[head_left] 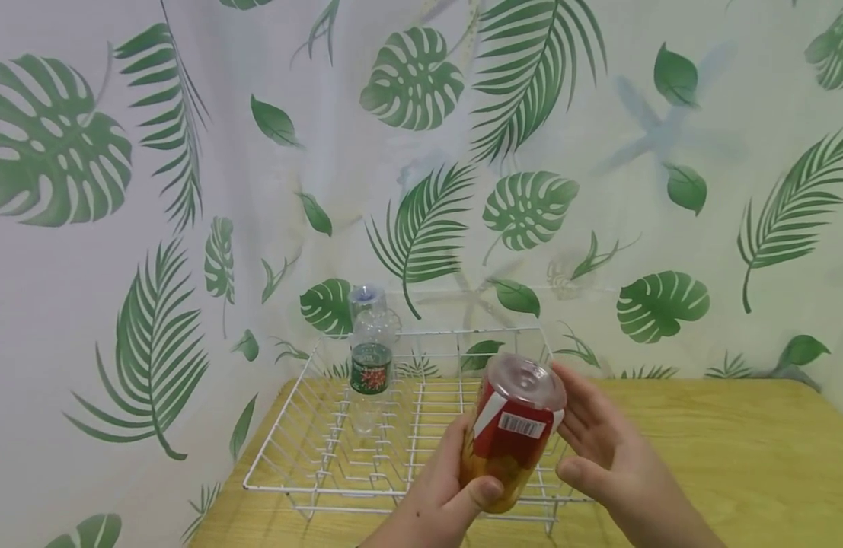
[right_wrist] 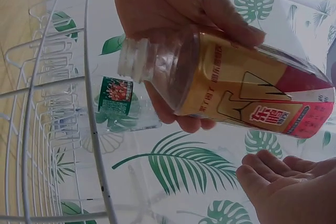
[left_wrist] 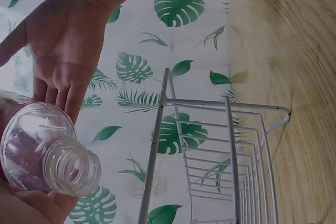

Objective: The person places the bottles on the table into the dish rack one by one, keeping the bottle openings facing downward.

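Note:
My left hand (head_left: 443, 487) grips a clear plastic drink bottle (head_left: 513, 434) with a red and gold label, its fingers and thumb around the side. The bottle is tilted upside down, base up towards the head camera. Its uncapped neck (left_wrist: 72, 169) shows in the left wrist view. Just right of the bottle is my right hand (head_left: 613, 457), fingers extended and palm facing it. In the right wrist view that hand (right_wrist: 294, 187) appears apart from the bottle. Behind both hands stands a white wire rack (head_left: 332, 491).
A second clear bottle (head_left: 371, 369) with a green label stands in the left part of the rack. The rack sits on a wood-grain table (head_left: 736, 457). Leaf-patterned sheeting (head_left: 421, 213) covers the walls behind and at left.

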A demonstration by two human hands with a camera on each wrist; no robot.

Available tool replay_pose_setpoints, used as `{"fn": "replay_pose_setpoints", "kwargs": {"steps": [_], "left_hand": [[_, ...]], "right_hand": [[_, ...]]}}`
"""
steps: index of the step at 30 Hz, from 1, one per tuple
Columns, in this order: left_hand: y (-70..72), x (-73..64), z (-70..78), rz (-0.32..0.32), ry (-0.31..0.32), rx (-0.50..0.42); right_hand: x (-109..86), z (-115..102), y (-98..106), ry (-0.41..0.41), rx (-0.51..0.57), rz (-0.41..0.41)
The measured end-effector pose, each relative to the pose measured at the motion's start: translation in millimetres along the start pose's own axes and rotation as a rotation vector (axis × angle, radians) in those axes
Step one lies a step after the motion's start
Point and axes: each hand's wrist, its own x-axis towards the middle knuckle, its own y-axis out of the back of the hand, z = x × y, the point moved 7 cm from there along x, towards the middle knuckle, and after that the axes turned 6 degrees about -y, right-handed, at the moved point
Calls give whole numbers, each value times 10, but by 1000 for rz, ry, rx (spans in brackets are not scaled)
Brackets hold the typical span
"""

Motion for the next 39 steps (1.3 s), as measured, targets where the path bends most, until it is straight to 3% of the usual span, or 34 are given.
{"fn": "replay_pose_setpoints", "kwargs": {"steps": [4,8,11,18,25,32,39], "left_hand": [[-28,4,30,-13,-35,-43],[-118,10,21,-66,-29,-67],[-173,12,5,-112,-26,-7],[-169,2,12,-170,-77,154],[-195,24,34,-216,-120,254],[-181,25,-8,-214,-75,307],[-136,14,-50,-176,42,261]], "right_hand": [[7,-30,-63,9,14,-24],[-15,-4,-117,-54,60,-30],[-39,27,-150,-81,100,-24],[-55,50,-190,-32,164,8],[-64,71,-177,-26,146,47],[-54,16,-182,26,89,16],[-56,93,-99,-45,78,75]]}}
